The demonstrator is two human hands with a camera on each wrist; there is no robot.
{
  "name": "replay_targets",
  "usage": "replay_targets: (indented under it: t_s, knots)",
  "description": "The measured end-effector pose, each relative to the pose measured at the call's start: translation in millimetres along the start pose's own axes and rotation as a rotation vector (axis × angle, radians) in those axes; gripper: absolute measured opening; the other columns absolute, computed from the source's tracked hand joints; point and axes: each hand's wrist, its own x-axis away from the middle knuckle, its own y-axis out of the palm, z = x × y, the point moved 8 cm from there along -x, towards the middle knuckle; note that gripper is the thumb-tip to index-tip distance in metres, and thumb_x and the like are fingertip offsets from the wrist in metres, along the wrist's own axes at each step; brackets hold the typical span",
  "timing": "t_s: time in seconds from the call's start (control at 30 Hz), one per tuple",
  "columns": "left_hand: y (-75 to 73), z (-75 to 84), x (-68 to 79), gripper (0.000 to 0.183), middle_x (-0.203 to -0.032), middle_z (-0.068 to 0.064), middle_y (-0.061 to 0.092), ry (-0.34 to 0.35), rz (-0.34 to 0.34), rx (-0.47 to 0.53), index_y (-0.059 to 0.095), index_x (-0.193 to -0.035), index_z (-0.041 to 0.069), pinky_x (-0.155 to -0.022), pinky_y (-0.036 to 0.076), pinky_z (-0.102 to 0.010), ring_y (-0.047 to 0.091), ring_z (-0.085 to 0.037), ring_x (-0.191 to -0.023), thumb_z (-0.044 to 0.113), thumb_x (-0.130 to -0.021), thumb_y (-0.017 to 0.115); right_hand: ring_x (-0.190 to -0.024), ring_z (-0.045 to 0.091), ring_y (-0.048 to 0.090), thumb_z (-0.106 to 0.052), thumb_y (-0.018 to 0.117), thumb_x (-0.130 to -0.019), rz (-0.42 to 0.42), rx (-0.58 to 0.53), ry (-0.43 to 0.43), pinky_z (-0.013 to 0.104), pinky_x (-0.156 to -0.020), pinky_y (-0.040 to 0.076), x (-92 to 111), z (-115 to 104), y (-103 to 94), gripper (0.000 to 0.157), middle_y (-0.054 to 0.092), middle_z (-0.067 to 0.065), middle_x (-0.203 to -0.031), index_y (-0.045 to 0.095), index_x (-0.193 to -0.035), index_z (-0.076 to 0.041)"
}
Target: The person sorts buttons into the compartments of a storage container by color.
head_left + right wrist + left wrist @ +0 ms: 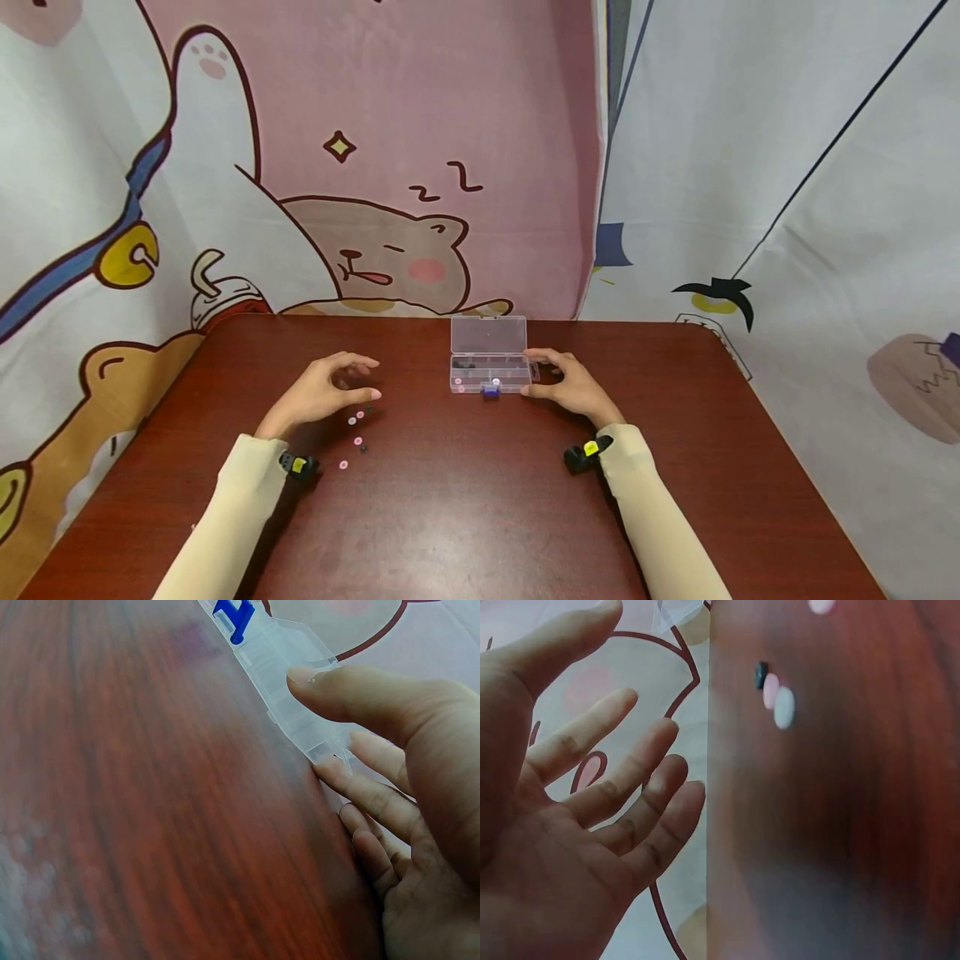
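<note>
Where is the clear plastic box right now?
In the head view, the box sits open near the far edge of the table, just right of centre, the right hand at its right end.

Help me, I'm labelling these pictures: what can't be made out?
Dark contents of the box: head view, too small to identify.
Part of the box: right wrist view, behind the right hand and past the top edge.
One pink piece: left wrist view, partly cut off by top edge.
</note>
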Motion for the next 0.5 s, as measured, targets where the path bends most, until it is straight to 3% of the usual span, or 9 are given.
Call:
replay_targets:
  t_s: [0.5]
  knots:
    - [-0.8,-25.3,16.1,0.049,-0.099,-0.007,0.072,-0.074,-0.145,0.029,0.071,-0.123,0.009,-0.070,0.048,-0.024,0.063,-0.018,-0.083,0.030,-0.082,0.088,-0.131,0.024,0.046,-0.045,0.088,-0.079,0.003,-0.001,-0.010,0.050,-0.112,0.038,-0.5,0.2,1.0,0.067,0.061,-0.005,-0.139,0.060,-0.139,-0.035]
